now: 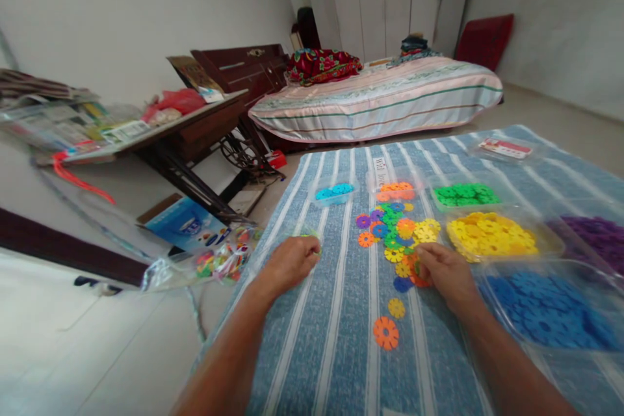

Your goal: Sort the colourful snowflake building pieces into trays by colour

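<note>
My left hand (292, 261) is closed over the left part of the cloth, beside a clear container (318, 234) with a yellow-green edge showing behind the knuckles. Whatever its fingers hold is hidden. At the right edge of a loose pile of mixed notched plastic discs (391, 232), my right hand (444, 273) has its fingers pressed together over orange discs (418, 275). What sits between those fingertips is too small to make out. Nearer to me, a yellow disc (396, 308) and an orange disc (386, 333) lie apart from the pile.
Clear tubs of light blue (335, 192), orange (396, 191), green (467, 195), yellow (492, 234), purple (595, 240) and dark blue discs (550, 309) stand on the striped cloth (336, 312). A lidded box (507, 148) sits at the far right. Left stands a cluttered sewing table (195, 118).
</note>
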The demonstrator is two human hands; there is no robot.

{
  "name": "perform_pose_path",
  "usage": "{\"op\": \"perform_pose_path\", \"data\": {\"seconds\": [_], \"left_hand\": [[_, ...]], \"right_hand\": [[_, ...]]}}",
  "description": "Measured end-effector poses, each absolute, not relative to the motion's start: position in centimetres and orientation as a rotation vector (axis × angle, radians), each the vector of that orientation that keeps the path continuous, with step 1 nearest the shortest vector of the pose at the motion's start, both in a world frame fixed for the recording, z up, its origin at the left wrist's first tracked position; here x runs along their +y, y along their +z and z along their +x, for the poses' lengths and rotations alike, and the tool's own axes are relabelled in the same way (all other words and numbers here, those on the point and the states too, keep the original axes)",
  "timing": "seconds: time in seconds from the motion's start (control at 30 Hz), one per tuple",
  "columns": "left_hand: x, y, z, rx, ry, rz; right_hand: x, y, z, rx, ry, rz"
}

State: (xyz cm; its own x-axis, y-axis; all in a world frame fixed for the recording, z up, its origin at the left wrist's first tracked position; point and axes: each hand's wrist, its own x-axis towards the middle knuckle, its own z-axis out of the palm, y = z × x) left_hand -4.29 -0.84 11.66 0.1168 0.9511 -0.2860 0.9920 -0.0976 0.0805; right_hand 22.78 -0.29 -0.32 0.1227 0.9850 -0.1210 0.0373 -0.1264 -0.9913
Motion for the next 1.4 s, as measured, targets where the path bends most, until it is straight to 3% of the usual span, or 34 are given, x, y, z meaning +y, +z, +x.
{"op": "perform_pose_path", "data": {"seconds": [0.23,0.7,0.93,1.4], "left_hand": [[0.2,10.9,-8.9,2.112,-0.701,1.973],[0.0,10.1,-9.9,1.988,-0.540,1.929],[0.3,12.4,-11.0,1.918,-0.192,1.667],[0.6,8.7,-11.1,1.991,-0.626,1.885]], "right_hand": [[-0.1,-1.0,22.9,-1.113,1.186,-1.392],[-0.2,-0.5,22.8,-1.122,1.142,-1.414],[-0.1,-1.3,22.8,-1.103,1.188,-1.372],[-0.1,-1.3,23.0,-1.096,1.213,-1.362]]}}
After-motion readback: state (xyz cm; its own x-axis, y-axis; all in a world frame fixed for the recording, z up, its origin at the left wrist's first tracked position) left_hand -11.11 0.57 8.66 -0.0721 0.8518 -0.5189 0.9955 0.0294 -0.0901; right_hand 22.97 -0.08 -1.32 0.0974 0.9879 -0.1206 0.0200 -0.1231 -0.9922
